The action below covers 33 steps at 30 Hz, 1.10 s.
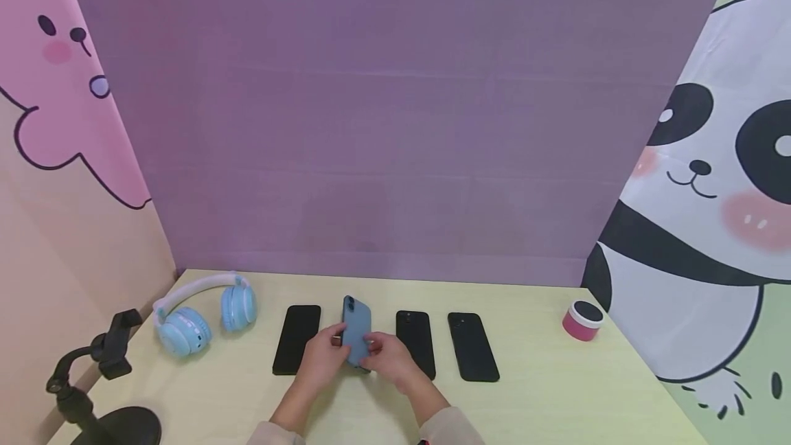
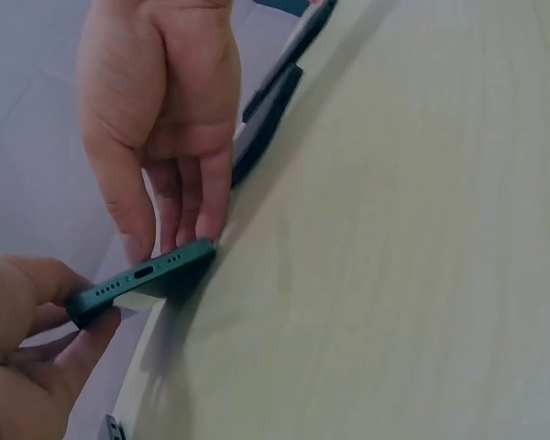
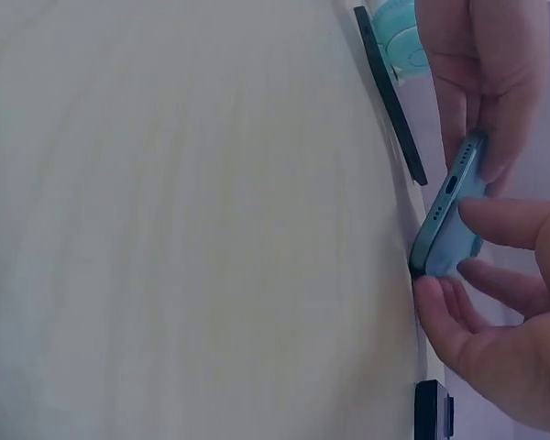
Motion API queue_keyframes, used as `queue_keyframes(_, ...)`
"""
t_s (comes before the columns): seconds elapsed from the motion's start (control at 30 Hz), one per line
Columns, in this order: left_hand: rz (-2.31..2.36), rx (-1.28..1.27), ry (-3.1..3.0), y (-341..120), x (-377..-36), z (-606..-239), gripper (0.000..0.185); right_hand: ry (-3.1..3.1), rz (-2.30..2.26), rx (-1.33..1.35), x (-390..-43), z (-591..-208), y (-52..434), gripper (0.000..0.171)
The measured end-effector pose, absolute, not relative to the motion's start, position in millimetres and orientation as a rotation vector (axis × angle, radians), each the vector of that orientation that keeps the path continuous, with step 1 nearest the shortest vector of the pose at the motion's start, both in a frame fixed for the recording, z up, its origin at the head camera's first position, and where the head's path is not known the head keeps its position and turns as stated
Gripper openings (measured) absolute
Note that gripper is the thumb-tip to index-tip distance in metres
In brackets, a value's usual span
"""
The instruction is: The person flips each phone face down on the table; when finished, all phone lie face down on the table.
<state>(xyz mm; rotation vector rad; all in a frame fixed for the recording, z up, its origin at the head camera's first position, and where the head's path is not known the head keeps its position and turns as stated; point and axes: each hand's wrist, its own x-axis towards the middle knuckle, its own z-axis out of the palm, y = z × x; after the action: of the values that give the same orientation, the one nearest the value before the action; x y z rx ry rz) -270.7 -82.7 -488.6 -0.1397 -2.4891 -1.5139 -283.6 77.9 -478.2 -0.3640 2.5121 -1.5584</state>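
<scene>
A blue smartphone [image 1: 356,327], camera side up, is between my two hands at the middle of the table. My left hand [image 1: 323,358] pinches its left edge, which is raised. At the lower right edge, the thumb and fingers of my right hand [image 1: 392,361] grip the phone. Both wrist views show the charging port end of the blue smartphone [image 2: 145,272], tilted with its right side low by the tabletop. A black phone [image 1: 297,340] lies left of my left hand. Just past my right hand lies another black phone [image 1: 417,335], partly covered by that hand.
Farther right lies one more black phone [image 1: 473,347]. Blue headphones [image 1: 185,330] and a black phone stand [image 1: 83,400] occupy the left side. A pink jar [image 1: 582,321] with a white-and-black lid is near the right edge. A purple cloth [image 1: 395,122] hangs behind the table [image 1: 537,404].
</scene>
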Motion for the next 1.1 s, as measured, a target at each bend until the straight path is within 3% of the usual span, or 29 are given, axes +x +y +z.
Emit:
queue_keyframes(0.57, -1.191, -0.195, -2.647, -79, -274, -502, 0.045, 2.808, -1.162, -0.33, -286, -476, 75, 0.049)
queue_keyframes(1.1, -1.169, -0.22, -2.719, -75, -278, -503, 0.043, 2.853, -1.112, -0.3, -283, -475, 78, 0.05)
